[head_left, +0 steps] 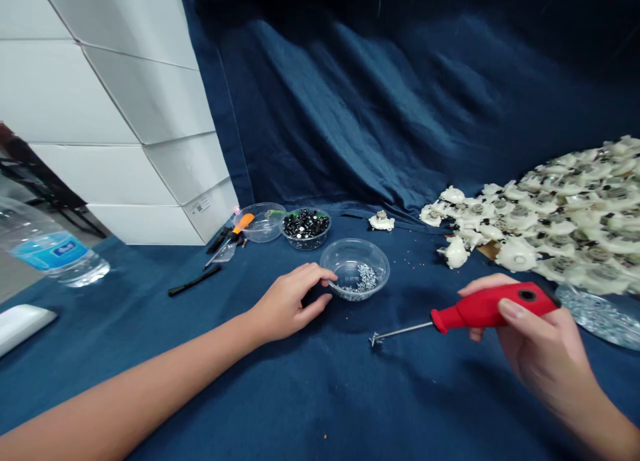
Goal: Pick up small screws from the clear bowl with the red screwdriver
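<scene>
My right hand (537, 334) is closed around the red handle of a screwdriver (493, 306). Its shaft points left, and a small cluster of silver screws (375, 340) clings to the tip, just above the blue cloth. My left hand (293, 294) is at the left rim of a clear plastic bowl (333, 256), its fingertips on the edge and its thumb lower down. Loose silver screws (366, 278) lie in the bowl, mostly toward its right side. The screwdriver tip is below and to the right of the bowl, apart from it.
Behind stands a tub of black screws (306, 225), beside a clear lid (265, 222) and an orange-handled screwdriver (243, 222). White plastic parts (565, 214) are heaped right, with one single part (381, 221) apart. A screw bag (597, 314), water bottle (55, 248) and white boxes (150, 108) flank the cloth.
</scene>
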### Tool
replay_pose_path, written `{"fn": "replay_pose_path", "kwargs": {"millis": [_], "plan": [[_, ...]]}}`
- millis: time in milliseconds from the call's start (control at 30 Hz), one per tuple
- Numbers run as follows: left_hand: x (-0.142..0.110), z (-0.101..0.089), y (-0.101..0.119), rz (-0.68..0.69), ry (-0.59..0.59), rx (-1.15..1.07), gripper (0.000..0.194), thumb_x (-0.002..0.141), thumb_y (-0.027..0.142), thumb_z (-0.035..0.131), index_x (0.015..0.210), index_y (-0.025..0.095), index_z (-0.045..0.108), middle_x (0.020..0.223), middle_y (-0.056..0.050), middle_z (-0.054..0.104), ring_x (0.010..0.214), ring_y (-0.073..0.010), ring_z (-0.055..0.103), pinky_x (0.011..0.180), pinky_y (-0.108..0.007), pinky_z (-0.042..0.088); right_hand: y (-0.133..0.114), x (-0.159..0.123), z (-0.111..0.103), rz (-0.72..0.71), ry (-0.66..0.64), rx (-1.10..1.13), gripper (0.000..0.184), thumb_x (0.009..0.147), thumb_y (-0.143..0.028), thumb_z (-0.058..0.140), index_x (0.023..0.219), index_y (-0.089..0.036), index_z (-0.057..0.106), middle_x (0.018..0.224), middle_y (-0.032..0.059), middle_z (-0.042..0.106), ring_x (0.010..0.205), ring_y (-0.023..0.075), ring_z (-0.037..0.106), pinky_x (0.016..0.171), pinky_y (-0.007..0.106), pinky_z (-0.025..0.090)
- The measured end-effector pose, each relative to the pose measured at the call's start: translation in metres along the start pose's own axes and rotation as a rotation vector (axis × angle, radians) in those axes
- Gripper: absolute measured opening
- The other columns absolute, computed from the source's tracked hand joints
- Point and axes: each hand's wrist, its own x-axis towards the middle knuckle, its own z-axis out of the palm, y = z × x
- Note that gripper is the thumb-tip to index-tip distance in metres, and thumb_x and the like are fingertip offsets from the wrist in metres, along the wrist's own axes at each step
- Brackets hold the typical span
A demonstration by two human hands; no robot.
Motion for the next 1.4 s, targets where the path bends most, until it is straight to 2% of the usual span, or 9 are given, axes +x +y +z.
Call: {"fn": "replay_pose_path", "kwargs": {"millis": [233, 333, 400, 533, 767, 1133, 1400], "plan": [[0.0, 0.0, 0.001, 0.0, -0.003, 0.0, 0.027, 0.107, 0.023, 0.06, 0.134, 0.024, 0.062, 0.111, -0.005, 0.069, 0.096, -0.0205, 0.066, 0.085, -0.036, 0.056, -0.002, 0.001, 0.0, -0.01, 0.014, 0.005, 0.026, 0.085, -0.05, 0.09, 0.091, -0.024, 0.089, 0.095, 0.0051, 0.077, 0.06, 0.0174, 0.065, 0.054, 0.029, 0.055], [0.0, 0.0, 0.001, 0.003, 0.0, 0.001, 0.028, 0.107, 0.023, 0.06, 0.134, 0.024, 0.062, 0.112, -0.005, 0.069, 0.097, -0.0208, 0.066, 0.085, -0.035, 0.056, 0.003, 0.006, -0.01, -0.055, -0.018, -0.014, 0.024, 0.089, -0.047, 0.087, 0.094, -0.024, 0.09, 0.093, 0.0062, 0.078, 0.06, 0.0181, 0.067, 0.053, 0.029, 0.057], [0.0, 0.0, 0.001, 0.005, 0.001, 0.001, 0.028, 0.107, 0.023, 0.06, 0.134, 0.024, 0.062, 0.112, -0.005, 0.069, 0.098, -0.0209, 0.066, 0.085, -0.035, 0.056, 0.009, 0.01, -0.019, -0.111, -0.093, -0.023, 0.024, 0.09, -0.045, 0.086, 0.097, -0.023, 0.09, 0.089, 0.0079, 0.079, 0.059, 0.0202, 0.069, 0.053, 0.03, 0.06], [0.0, 0.0, 0.001, 0.006, 0.001, 0.003, 0.027, 0.107, 0.023, 0.06, 0.133, 0.024, 0.062, 0.111, -0.006, 0.069, 0.097, -0.0208, 0.066, 0.085, -0.036, 0.057, 0.017, 0.016, -0.03, -0.134, -0.126, -0.019, 0.02, 0.095, -0.04, 0.082, 0.103, -0.023, 0.09, 0.095, 0.009, 0.081, 0.061, 0.0214, 0.071, 0.054, 0.031, 0.062], [0.001, -0.001, 0.001, 0.009, 0.003, 0.007, 0.028, 0.106, 0.023, 0.06, 0.134, 0.024, 0.063, 0.111, -0.007, 0.07, 0.098, -0.0216, 0.067, 0.085, -0.037, 0.058, 0.013, 0.012, -0.021, -0.113, -0.065, -0.011, 0.02, 0.094, -0.041, 0.084, 0.102, -0.023, 0.089, 0.094, 0.0077, 0.081, 0.061, 0.0191, 0.07, 0.056, 0.028, 0.06], [0.001, 0.0, 0.002, 0.007, 0.004, 0.008, 0.027, 0.106, 0.023, 0.06, 0.133, 0.024, 0.063, 0.111, -0.006, 0.069, 0.096, -0.0209, 0.066, 0.084, -0.036, 0.057, 0.015, 0.016, -0.029, -0.139, -0.07, -0.002, 0.018, 0.094, -0.038, 0.083, 0.1, -0.022, 0.09, 0.1, 0.0091, 0.081, 0.066, 0.0195, 0.069, 0.057, 0.028, 0.061], [0.001, 0.0, 0.002, 0.0, 0.001, 0.005, 0.027, 0.106, 0.023, 0.06, 0.133, 0.024, 0.063, 0.112, -0.006, 0.07, 0.097, -0.0211, 0.067, 0.084, -0.036, 0.058, 0.017, 0.016, -0.027, -0.138, -0.093, -0.078, 0.021, 0.097, -0.039, 0.08, 0.103, -0.021, 0.088, 0.081, 0.0063, 0.078, 0.06, 0.0206, 0.07, 0.057, 0.03, 0.058]]}}
